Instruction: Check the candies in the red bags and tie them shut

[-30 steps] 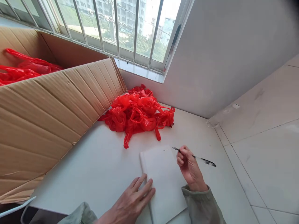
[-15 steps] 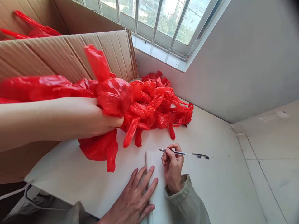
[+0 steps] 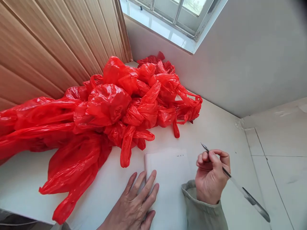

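My left hand [image 3: 135, 201] lies flat with its fingers spread over the left edge of a white notepad [image 3: 168, 179]. A few small dark marks show near the top of the page. My right hand [image 3: 212, 175] pinches a clear pen with a black cap on its rear end [image 3: 256, 204]. Its tip points up and left and is held above the table, to the right of the page. Beyond the pad spreads a heap of red plastic bags [image 3: 105, 105], several of them with knots.
A large cardboard box [image 3: 62, 41] stands behind the bags at the left. The white table [image 3: 211, 127] meets a wall [image 3: 240, 48] at the back and right, below a barred window [image 3: 177, 12]. The table's front edge shows at lower left.
Another person's arm, holding red bags from the left, has gone from view; those bags now lie on the heap. My right hand has moved right with the pen, uncovering the marks on the page.
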Demonstrator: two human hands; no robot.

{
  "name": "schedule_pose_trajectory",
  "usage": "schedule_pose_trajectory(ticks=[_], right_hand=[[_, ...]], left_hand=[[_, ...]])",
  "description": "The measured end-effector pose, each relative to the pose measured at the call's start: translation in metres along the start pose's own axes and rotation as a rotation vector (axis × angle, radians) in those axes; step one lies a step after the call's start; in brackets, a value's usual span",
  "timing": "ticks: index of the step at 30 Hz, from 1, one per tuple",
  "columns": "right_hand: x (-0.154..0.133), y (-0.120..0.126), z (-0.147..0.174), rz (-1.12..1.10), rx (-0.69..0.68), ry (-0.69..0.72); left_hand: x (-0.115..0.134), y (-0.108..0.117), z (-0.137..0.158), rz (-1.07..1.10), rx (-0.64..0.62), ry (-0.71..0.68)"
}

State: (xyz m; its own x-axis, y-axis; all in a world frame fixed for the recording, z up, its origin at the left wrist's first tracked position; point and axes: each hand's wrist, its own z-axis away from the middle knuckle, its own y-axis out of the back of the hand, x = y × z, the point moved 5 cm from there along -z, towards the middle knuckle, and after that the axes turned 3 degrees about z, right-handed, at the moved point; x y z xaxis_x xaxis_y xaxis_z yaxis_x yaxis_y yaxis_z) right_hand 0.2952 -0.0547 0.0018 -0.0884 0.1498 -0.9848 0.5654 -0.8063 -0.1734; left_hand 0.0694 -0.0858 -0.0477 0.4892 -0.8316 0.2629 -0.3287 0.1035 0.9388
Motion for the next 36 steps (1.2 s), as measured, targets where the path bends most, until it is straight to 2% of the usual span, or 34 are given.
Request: schedule_pose_trajectory(ticks=[3,6,9,12,19,23,36], right_hand=[[0.011,-0.023,0.019,0.027,-0.211,-0.101],[0.038,-0.043,0.049,0.104,-0.457,-0.209],[0.059,-0.048,0.067,0.302,-0.603,-0.144],[0.066,-0.043,0.068,0.440,-0.634,-0.031],[0.060,-0.040,0.062,0.536,-0.610,0.074],[0.059,-0.042,0.066,0.576,-0.669,0.130],[0.059,-0.044,0.066,0.618,-0.688,0.144]], left_hand=[[0.000,0.000,0.000,0.025,-0.034,0.022],[0.001,0.001,-0.002,0.035,-0.047,0.033],[0.001,0.003,-0.003,0.042,-0.049,0.043],[0.001,0.004,-0.004,0.058,-0.052,0.076],[-0.001,-0.002,0.000,0.100,-0.109,0.111],[-0.001,-0.001,0.000,0.094,-0.112,0.099],[-0.001,-0.002,-0.001,0.062,-0.116,0.118]])
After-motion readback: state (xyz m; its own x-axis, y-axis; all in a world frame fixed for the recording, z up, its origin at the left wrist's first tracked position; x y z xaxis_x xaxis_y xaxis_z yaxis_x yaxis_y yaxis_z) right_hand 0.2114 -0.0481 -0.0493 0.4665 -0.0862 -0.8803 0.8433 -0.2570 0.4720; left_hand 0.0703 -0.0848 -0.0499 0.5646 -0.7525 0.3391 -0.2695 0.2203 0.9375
